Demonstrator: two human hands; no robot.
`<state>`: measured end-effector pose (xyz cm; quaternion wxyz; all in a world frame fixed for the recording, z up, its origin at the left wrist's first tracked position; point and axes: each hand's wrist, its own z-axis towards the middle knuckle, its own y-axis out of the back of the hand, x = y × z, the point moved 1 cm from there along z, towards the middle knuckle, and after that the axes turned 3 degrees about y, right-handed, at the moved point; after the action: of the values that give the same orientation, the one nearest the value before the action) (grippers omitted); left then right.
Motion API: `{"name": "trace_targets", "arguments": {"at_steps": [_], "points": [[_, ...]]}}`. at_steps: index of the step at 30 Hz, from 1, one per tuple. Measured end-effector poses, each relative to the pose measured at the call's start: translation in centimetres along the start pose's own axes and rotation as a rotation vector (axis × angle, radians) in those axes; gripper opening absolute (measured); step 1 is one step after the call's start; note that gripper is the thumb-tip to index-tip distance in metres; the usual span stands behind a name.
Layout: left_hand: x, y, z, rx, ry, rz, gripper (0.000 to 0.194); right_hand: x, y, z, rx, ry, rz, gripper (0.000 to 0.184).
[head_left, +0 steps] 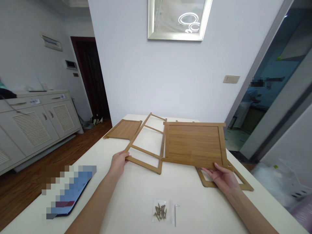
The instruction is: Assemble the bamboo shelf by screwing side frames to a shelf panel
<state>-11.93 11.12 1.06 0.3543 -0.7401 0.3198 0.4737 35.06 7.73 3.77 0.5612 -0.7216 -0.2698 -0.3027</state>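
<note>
Gripping the corner of the slatted wooden frame (146, 152), the left hand (119, 163) is holding it over the white table (136, 201) — the right hand (223, 178) is pinching the wooden panel's (193, 143) lower edge, raising it above another frame (246, 187).

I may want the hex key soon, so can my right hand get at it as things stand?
Probably yes, once your right hand lets go of the wooden panel. The tabletop between looks clear, and nothing covers the hex key.
</note>
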Motion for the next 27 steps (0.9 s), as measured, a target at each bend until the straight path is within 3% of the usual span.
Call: {"name": "trace_targets", "arguments": {"at_steps": [8,12,16,18,21,24,27], "points": [[1.6,-0.3,0.2,-0.017,0.022,0.162,0.01,3.3,2.2,1.0,-0.039,0.113,-0.071,0.028],[1.5,-0.5,-0.4,0.048,-0.005,0.362,0.009,4.9,1.3,0.9,-0.05,0.186,-0.111,0.024],[1.0,-0.8,-1.3,0.123,-0.065,0.644,0.008,7.3,-1.9,1.1,0.021,0.301,-0.29,0.025],[0.7,-1.0,-2.1,0.141,-0.177,0.962,0.006,8.6,-4.2,1.6,0.085,0.355,-0.384,0.024],[0.5,-1.6,-3.7,0.165,-0.341,1.451,0.019,10.2,-8.1,2.5,0.216,0.39,-0.501,0.026],[0.4,-2.0,-5.1,0.192,-0.378,1.634,0.029,10.8,-11.9,3.2,0.337,0.388,-0.576,0.031],[0.2,-1.8,-5.3,0.23,-0.369,1.682,0.03,10.4,-15.1,3.6,0.437,0.383,-0.65,0.034]]}}
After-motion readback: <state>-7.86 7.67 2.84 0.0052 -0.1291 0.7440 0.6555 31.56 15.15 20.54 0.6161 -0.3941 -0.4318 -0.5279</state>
